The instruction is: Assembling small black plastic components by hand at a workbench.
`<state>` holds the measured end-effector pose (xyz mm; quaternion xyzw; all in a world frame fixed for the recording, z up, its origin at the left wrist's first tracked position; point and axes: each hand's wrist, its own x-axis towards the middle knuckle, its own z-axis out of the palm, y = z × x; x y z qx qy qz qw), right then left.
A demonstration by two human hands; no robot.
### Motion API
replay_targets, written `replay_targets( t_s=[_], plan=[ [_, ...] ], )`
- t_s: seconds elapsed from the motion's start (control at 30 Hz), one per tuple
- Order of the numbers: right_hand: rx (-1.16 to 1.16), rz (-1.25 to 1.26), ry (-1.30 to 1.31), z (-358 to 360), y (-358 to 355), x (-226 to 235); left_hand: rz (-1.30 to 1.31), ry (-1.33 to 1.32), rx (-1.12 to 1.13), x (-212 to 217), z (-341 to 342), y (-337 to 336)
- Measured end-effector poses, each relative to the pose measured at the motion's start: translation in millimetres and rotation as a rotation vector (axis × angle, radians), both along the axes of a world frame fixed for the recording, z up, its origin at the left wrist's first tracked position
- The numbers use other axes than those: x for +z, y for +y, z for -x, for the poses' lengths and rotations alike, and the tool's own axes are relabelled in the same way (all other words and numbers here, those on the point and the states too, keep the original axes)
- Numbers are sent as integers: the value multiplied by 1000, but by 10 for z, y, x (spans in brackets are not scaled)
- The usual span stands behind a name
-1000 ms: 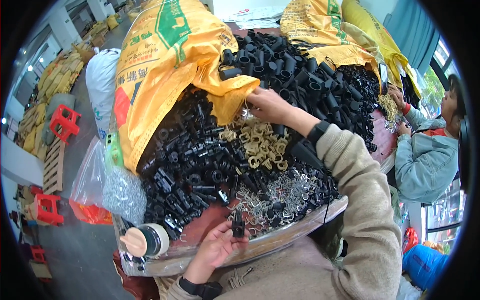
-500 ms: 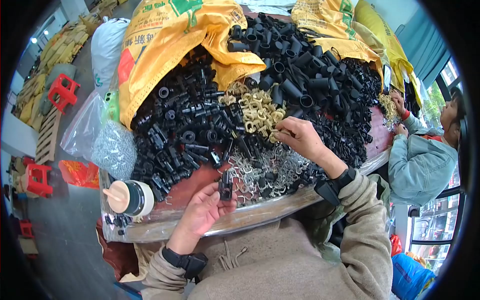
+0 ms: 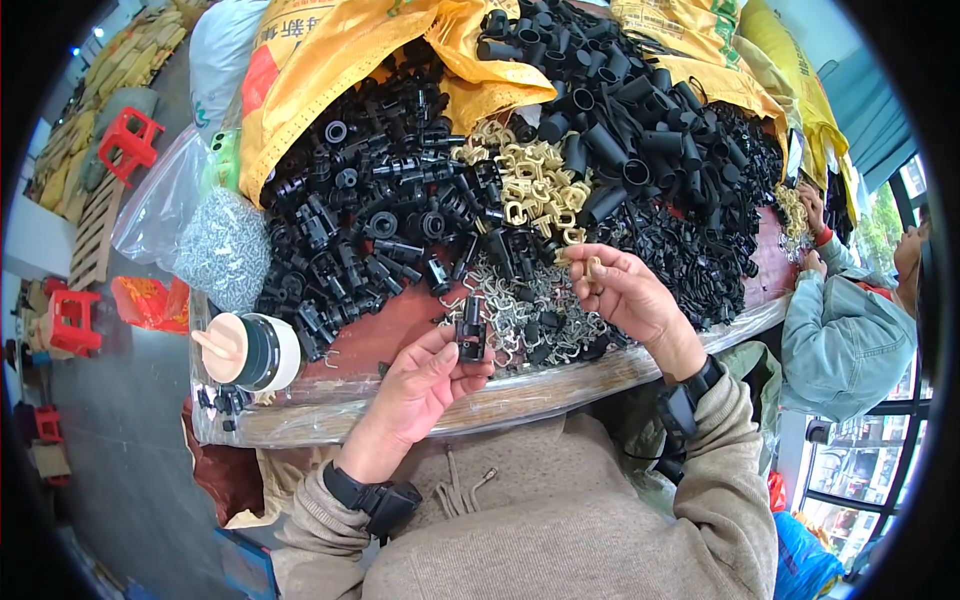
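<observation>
My left hand [image 3: 420, 390] holds up a black plastic part [image 3: 471, 330] between thumb and fingers; it is roughly tubular, with an opening in its side. In the fingertips of my right hand [image 3: 640, 305] is a small brass-coloured clip [image 3: 596, 275], partly covered by the fingers. The hands are apart, over the near side of the table. Beyond the right hand lies a pile of brass-coloured clips [image 3: 535, 185]. Silver metal hooks [image 3: 510, 300] are scattered between and behind my hands. Left of them spreads a heap of similar black parts [image 3: 370, 215].
Black tubes [image 3: 610, 150] and small black pieces [image 3: 680, 260] cover the table's right side. Yellow woven sacks [image 3: 330, 70] stand at the back. A lidded cup [image 3: 265, 352] is near the left edge, beside a bag of silver pieces [image 3: 225, 250]. A co-worker [image 3: 845, 330] sits at right.
My right hand has drawn back from the brass-coloured pile toward me, a clip in its fingertips. My left hand, still holding the black part, has shifted slightly right and farther over the table.
</observation>
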<state>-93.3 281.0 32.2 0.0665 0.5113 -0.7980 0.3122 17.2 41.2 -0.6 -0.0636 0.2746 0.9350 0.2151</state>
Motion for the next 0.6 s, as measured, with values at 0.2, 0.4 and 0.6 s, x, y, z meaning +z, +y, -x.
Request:
replay_targets(
  t_s=[0.2,0.4,0.6],
  plan=[
    [169,24,54,-205,-28,44,20,17,-12,23,-11,43],
    [309,-339,322,-299,-68,45,22,30,-6,-15,-24,65],
    [-159,187,-24,-245,80,87,-8,15,31,-55,-71,6]
  ],
)
